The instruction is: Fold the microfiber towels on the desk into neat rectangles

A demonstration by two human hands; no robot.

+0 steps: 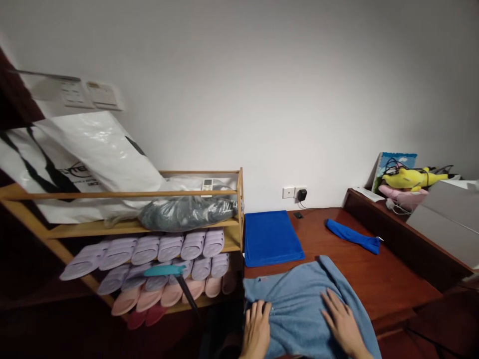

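Observation:
A light blue denim-like garment lies wrinkled over the front of the reddish-brown wooden desk; its exact kind does not show. My left hand rests on its left side, fingers slightly bent and pressed down on the cloth, with creases running out beside them. On the right part of the garment my right hand lies flat with its fingers spread. Just beyond the garment sits a neatly folded bright blue cloth. Farther right, a narrow blue rolled or folded item lies on the desk, with a small white bit at its end.
Left of the desk stands a wooden rack with several slippers, a white bag and a remote control. A black plug sits in the wall. A raised ledge at right holds a yellow plush toy and grey box.

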